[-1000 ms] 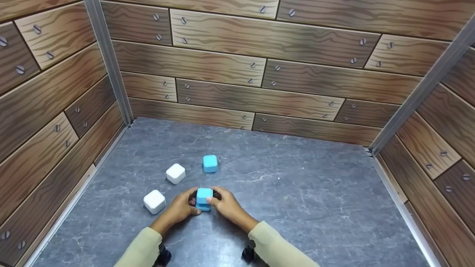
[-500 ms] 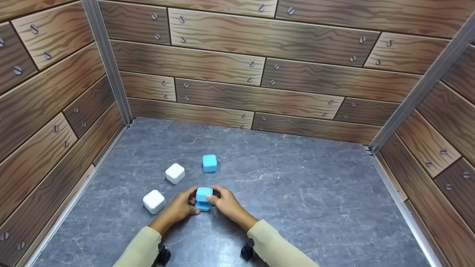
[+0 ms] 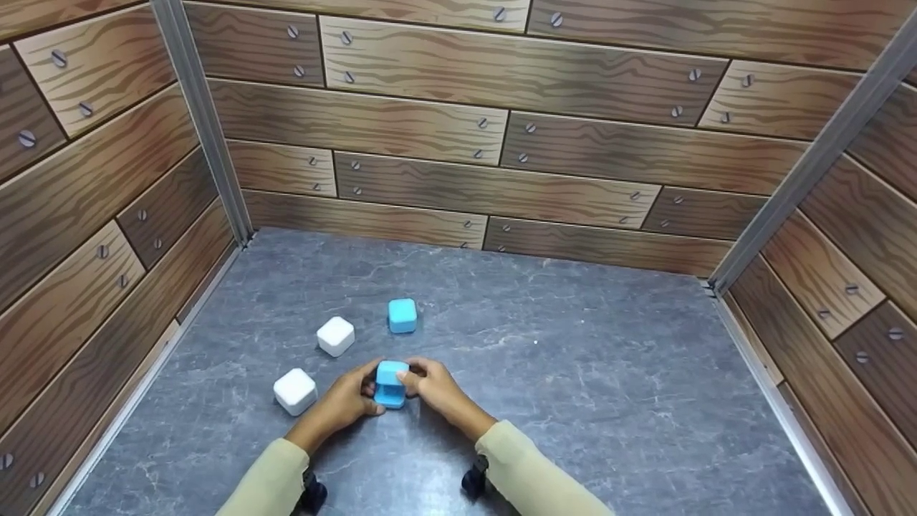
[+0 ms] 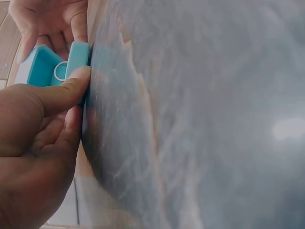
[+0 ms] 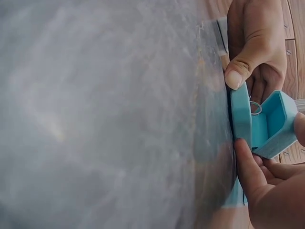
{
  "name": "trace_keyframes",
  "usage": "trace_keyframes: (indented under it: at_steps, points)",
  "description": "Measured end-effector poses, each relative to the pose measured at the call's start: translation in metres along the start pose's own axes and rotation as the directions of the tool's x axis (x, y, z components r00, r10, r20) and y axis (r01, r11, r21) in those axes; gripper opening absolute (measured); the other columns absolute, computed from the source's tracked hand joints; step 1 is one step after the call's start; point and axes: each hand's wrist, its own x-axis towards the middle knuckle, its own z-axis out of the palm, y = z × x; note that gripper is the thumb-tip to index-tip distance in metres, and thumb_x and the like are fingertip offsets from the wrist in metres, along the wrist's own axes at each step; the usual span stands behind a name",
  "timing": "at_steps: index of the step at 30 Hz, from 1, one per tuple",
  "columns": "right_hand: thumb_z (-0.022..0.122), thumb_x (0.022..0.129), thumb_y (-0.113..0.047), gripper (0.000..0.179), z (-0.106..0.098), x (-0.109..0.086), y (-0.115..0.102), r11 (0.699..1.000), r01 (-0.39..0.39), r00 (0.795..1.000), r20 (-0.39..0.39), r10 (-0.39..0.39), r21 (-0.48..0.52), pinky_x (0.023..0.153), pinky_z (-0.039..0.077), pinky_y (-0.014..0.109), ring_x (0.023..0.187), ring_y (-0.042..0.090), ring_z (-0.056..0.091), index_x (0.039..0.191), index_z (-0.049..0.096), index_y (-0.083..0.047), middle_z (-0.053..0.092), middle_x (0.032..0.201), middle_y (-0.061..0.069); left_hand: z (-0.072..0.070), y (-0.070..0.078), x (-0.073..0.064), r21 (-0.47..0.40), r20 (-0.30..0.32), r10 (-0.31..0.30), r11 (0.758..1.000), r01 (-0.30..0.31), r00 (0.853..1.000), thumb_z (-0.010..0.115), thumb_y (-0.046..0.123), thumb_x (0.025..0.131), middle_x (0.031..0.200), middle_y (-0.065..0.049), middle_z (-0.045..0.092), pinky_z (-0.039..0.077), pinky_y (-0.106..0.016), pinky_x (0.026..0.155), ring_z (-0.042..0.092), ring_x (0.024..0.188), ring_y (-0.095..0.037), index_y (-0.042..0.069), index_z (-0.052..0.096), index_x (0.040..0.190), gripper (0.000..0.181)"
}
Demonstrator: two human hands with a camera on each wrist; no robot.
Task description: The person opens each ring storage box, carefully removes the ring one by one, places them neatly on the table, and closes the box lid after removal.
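A light-blue ring box stands on the grey tabletop with its hinged lid raised. In the left wrist view, a thin silvery ring sits upright in its base. My left hand grips the base from the left, the thumb pressing on its front edge. From the other side my right hand holds the lid, its thumb on the lid's front; in the right wrist view one finger touches the base. Fingers behind the box are partly hidden.
Another light-blue box, its lid down, lies beyond the hands. Two white boxes of like shape, a farther one and a nearer one, sit to the left. Wood-patterned walls enclose the grey tabletop.
The held box's lid has tilted farther up and back, widening the gap above its base. Both hands stay in about the same place; the other boxes have not moved.
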Motion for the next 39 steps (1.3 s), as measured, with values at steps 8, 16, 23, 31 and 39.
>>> trace_keyframes:
  at_steps: [8,16,23,31,39]
  points:
    - [0.060,0.101,-0.030,0.043,-0.001,0.002,0.002,0.996,-0.029,0.999,-0.032,0.032,0.088,0.078,0.060,0.043,0.086,0.022,0.066,0.123,0.064,0.006,0.069,0.104,0.014,0.002,0.001,0.000,0.016,-0.017,0.018,1.000,-0.017,1.000,0.082,-0.012,0.069,0.101,-0.009,0.062,0.048,-0.026,0.078,0.057,0.089,-0.019,-0.008,0.039,0.150,0.092]
    - [0.054,0.104,-0.037,0.047,0.002,0.005,0.003,0.997,-0.034,0.995,-0.090,0.040,0.065,0.074,0.060,0.043,0.079,0.021,0.065,0.118,0.068,0.005,0.067,0.097,0.017,0.002,0.001,-0.001,-0.006,-0.020,-0.019,1.000,0.019,1.000,0.084,-0.011,0.068,0.118,-0.017,0.064,0.051,-0.031,0.082,0.060,0.093,-0.021,-0.004,0.037,0.152,0.096]
    - [0.053,0.105,-0.035,0.046,0.003,-0.002,-0.002,0.999,-0.012,0.992,-0.123,0.016,0.035,0.078,0.059,0.046,0.090,0.028,0.067,0.126,0.065,0.004,0.069,0.105,0.020,0.003,0.000,-0.002,-0.020,-0.028,-0.043,0.999,0.042,0.999,0.083,-0.010,0.070,0.129,-0.021,0.062,0.053,-0.035,0.086,0.060,0.098,-0.022,-0.004,0.037,0.152,0.095]
    - [0.057,0.103,-0.021,0.042,0.001,-0.012,-0.002,0.993,0.066,0.988,-0.149,-0.050,0.102,0.085,0.059,0.048,0.103,0.040,0.067,0.134,0.056,0.009,0.066,0.118,0.024,0.001,0.001,-0.002,-0.047,-0.029,-0.049,0.998,0.048,0.998,0.081,-0.014,0.069,0.130,-0.025,0.059,0.054,-0.033,0.086,0.061,0.099,-0.024,-0.010,0.035,0.151,0.094]
    - [0.065,0.097,-0.012,0.027,0.009,-0.023,0.000,0.989,0.144,0.956,-0.260,-0.136,0.013,0.079,0.060,0.048,0.092,0.034,0.065,0.117,0.064,0.006,0.067,0.106,0.019,0.002,0.000,-0.003,-0.059,-0.031,-0.061,0.996,0.059,0.998,0.081,-0.015,0.068,0.129,-0.022,0.059,0.052,-0.030,0.085,0.059,0.099,-0.022,-0.009,0.036,0.150,0.093]
